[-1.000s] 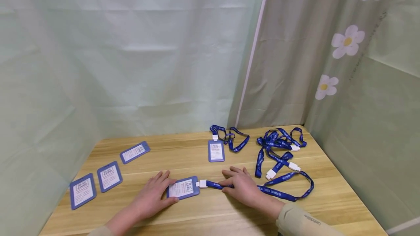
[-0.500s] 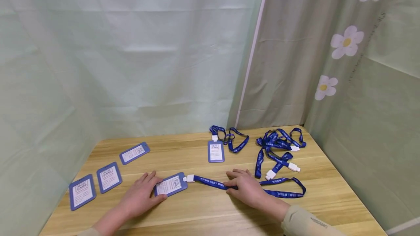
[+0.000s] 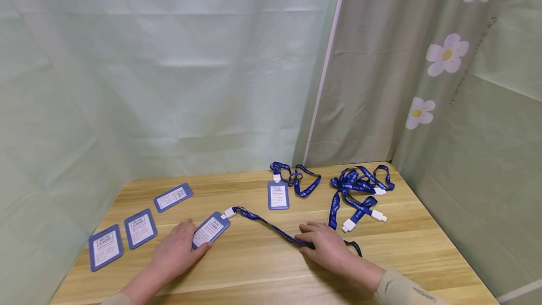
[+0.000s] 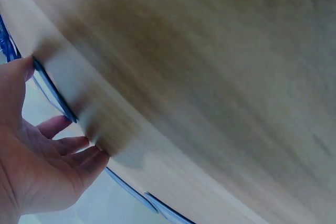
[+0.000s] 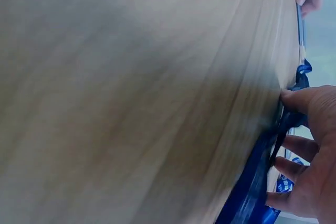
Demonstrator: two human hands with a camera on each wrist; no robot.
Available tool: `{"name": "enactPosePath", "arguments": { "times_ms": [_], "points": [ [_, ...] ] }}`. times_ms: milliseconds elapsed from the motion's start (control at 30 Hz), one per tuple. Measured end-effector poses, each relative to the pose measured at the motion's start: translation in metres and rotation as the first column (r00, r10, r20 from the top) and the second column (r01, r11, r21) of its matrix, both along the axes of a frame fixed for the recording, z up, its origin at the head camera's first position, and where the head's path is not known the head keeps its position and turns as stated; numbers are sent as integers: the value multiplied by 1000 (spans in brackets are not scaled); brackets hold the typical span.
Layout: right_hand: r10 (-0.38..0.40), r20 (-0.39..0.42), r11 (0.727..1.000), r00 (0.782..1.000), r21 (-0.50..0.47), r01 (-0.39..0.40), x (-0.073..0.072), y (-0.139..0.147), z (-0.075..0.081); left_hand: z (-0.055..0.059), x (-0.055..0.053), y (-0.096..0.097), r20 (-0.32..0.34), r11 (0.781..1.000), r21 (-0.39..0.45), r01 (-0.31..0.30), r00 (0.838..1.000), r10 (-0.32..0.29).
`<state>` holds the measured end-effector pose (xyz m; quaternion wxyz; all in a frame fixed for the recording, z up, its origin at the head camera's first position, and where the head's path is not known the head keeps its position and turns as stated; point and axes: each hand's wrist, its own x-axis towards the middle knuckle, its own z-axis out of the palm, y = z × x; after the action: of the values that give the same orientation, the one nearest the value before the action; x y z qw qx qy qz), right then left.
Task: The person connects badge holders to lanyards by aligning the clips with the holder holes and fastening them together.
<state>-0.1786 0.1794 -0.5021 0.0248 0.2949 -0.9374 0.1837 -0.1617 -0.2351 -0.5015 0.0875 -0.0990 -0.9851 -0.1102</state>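
My left hand point(image 3: 175, 250) holds a blue ID badge holder point(image 3: 210, 229) by its edges, thumb on the near side and fingers on the far side. In the left wrist view the badge holder point(image 4: 53, 90) lies flat between thumb and forefinger. A white clip point(image 3: 230, 212) joins it to a blue lanyard point(image 3: 271, 226), which runs slantwise to the right. There my right hand point(image 3: 325, 247) pinches the strap between thumb and fingers, low over the table. Part of the strap is hidden under that hand; its looped end shows beyond. In the right wrist view the lanyard point(image 5: 249, 187) passes beneath the fingers.
Three loose badge holders lie at the left, one near the edge point(image 3: 106, 247), one beside it point(image 3: 140, 228), one farther back point(image 3: 173, 197). A badge holder point(image 3: 278, 195) with its lanyard point(image 3: 309, 183) lies at the back. Tangled lanyards point(image 3: 355, 187) lie at right. Curtains surround the wooden table point(image 3: 254, 276).
The left hand has moved left with the badge holder, which now tilts up to the right. The lanyard has slid left through the right hand's place, its loop shrinking; the right hand shifted slightly right.
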Motion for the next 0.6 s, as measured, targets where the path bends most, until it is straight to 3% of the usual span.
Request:
{"name": "enactPosePath", "arguments": {
  "times_ms": [167, 300, 433, 600],
  "points": [
    [6, 10, 1000, 1000, 25, -7, 5, 6, -4, -2, 0, 0, -5, 1000, 6, -24, 1000, 24],
    [50, 46, 999, 998, 16, -51, 12, 12, -2, 0, 5, -3, 32, 999, 45, -11, 999, 9],
    [105, 69, 994, 992, 18, -106, 19, 20, 0, 3, 13, -16, 48, 993, 88, 82, 995, -87],
    [145, 125, 988, 982, 31, -150, 27, 34, 4, 5, 21, -41, 52, 972, 50, 230, 971, -233]
  ]
}}
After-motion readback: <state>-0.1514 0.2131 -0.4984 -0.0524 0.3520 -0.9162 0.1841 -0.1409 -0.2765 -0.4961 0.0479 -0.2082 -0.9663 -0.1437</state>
